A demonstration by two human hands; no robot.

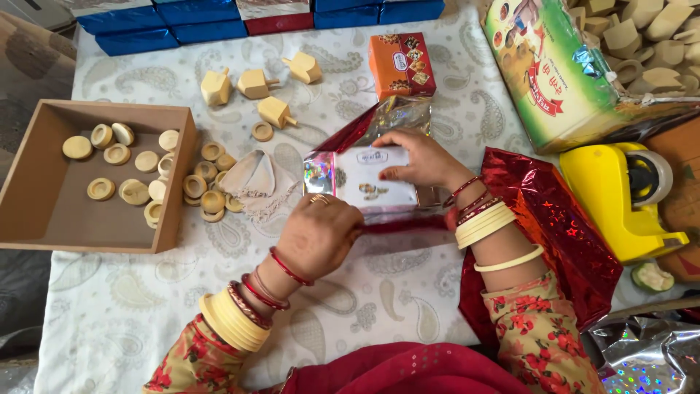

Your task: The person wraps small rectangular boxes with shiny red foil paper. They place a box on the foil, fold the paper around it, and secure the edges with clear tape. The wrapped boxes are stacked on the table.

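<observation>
Your left hand (319, 235) presses closed on the near edge of the white box (372, 179), and your right hand (421, 159) grips its far side, probably pinning the shiny red wrapping paper (554, 226) beneath it flat.

I work at a home craft and gift-packing counter (408, 292) spread with a paisley cloth. At its left edge sits my wooden tray (44, 219) of turned discs, carved spinning tops (255, 84) toward the far edge, stacked blue boxes (197, 22) along it, and at the right edge red foil wrap (561, 233) beside a yellow tape dispenser (620, 197).
</observation>
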